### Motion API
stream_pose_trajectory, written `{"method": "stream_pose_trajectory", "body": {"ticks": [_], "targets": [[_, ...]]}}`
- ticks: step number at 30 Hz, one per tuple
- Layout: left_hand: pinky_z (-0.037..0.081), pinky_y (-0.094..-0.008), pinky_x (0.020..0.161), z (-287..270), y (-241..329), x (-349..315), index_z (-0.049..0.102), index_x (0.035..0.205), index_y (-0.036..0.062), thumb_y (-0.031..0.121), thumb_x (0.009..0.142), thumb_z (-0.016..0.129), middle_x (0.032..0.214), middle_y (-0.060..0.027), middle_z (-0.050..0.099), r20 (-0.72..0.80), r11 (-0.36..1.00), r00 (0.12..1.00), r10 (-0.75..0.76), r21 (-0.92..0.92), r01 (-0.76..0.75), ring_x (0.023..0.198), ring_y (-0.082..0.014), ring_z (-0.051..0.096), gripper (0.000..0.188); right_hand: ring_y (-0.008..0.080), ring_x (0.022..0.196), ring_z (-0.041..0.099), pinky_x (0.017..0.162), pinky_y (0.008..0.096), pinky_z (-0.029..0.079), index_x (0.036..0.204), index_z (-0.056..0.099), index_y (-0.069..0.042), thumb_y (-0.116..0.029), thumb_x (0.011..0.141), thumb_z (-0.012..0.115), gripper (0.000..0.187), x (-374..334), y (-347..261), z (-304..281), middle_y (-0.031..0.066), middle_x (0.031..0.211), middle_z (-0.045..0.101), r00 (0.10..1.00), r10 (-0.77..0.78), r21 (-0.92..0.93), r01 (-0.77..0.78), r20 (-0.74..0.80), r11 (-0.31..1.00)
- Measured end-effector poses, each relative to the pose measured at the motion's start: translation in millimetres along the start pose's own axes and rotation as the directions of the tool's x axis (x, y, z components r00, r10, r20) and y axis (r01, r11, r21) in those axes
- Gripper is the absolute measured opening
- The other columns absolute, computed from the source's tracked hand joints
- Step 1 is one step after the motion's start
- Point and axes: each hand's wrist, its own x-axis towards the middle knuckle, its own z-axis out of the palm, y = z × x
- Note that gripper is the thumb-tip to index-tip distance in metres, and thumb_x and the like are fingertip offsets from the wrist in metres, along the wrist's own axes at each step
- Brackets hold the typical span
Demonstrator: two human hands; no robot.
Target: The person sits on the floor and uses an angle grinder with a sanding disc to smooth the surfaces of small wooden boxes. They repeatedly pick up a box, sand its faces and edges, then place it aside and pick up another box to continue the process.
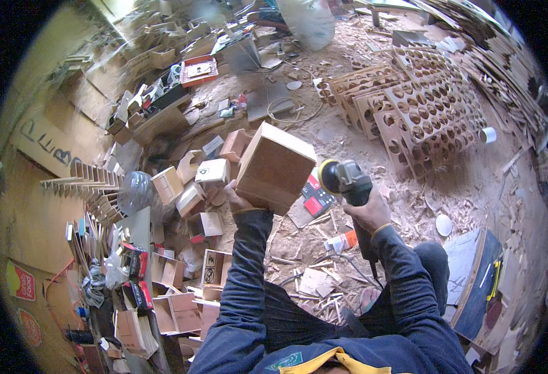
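My left hand (239,197) grips a wooden box (276,167) by its lower left side and holds it up in front of me. A dark brown face of the box is turned toward me, with a paler side along its top. In my right hand (371,210) is an angle grinder (352,179), my fingers wrapped round its body. The round yellow-edged disc (328,176) on its head is close to the right side of the box. I cannot tell whether they touch. A cord (362,272) trails down from the grinder toward my feet.
Wooden boxes (213,171) lie scattered to the left. Perforated wooden panels (411,106) lean together at the far right. Wood offcuts (316,282) and sawdust cover the floor around my feet. A coiled hose or cable (289,110) lies farther off. Red-and-black packets (319,203) lie beyond the box.
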Motion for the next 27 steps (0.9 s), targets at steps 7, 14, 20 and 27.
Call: {"method": "stream_pose_trajectory", "body": {"ticks": [7, 14, 20, 27], "targets": [[0.052, -0.0499, 0.100, -28.1, 1.6, 51.0, 0.056, 0.138, 0.0016, 0.063, 0.092, 0.048, 0.133, -0.0169, 0.065, -0.124, 0.982, 0.992, -0.035, -0.188, 0.011, 0.115, -0.0358, 0.064, 0.077, 0.0173, 0.077, 0.066, 0.071, 0.0342, 0.054, 0.109, 0.070, -0.002, -0.017, 0.068, 0.084, 0.046, 17.2, 35.0, 6.7, 0.0048, 0.091, 0.071, 0.989, -0.146, 0.380, 0.131, 0.011, 0.916], [0.054, -0.0456, 0.090, -138.5, 17.5, 149.8, 0.059, 0.131, -0.0039, 0.080, 0.085, 0.045, 0.126, -0.0189, 0.067, -0.496, 0.981, 0.862, -0.102, -0.192, 0.006, 0.109, -0.0327, 0.067, 0.097, 0.0135, 0.068, 0.059, 0.064, 0.0294, 0.048, 0.099, 0.067, -0.006, -0.013, 0.073, 0.080, 0.030, 22.0, 41.7, -2.7, -0.0009, 0.083, 0.064, 0.980, -0.027, 0.293, -0.032, 0.196, 0.955], [0.056, -0.0419, 0.082, -235.3, 37.9, 228.2, 0.061, 0.125, -0.0087, 0.094, 0.078, 0.044, 0.121, -0.0206, 0.068, -0.595, 0.994, 0.800, -0.079, -0.110, 0.017, 0.104, -0.0301, 0.069, 0.115, 0.0149, 0.075, 0.062, 0.069, 0.0302, 0.051, 0.107, 0.066, -0.003, -0.010, 0.072, 0.081, 0.038, 2.1, 25.4, -15.4, 0.0024, 0.090, 0.066, 0.974, -0.018, 0.250, -0.040, 0.228, 0.967], [0.054, -0.0419, 0.099, -351.7, -40.6, 287.2, 0.059, 0.135, -0.0075, 0.089, 0.085, 0.042, 0.140, -0.0201, 0.062, -0.954, 0.663, 0.294, -0.062, 0.181, 0.727, 0.118, -0.0326, 0.068, 0.110, 0.0165, 0.069, 0.063, 0.062, 0.0302, 0.052, 0.102, 0.062, -0.001, -0.010, 0.074, 0.079, 0.033, -18.3, 6.7, -27.2, 0.0046, 0.086, 0.065, 0.937, 0.165, 0.185, -0.228, 0.307, 0.956]]}}
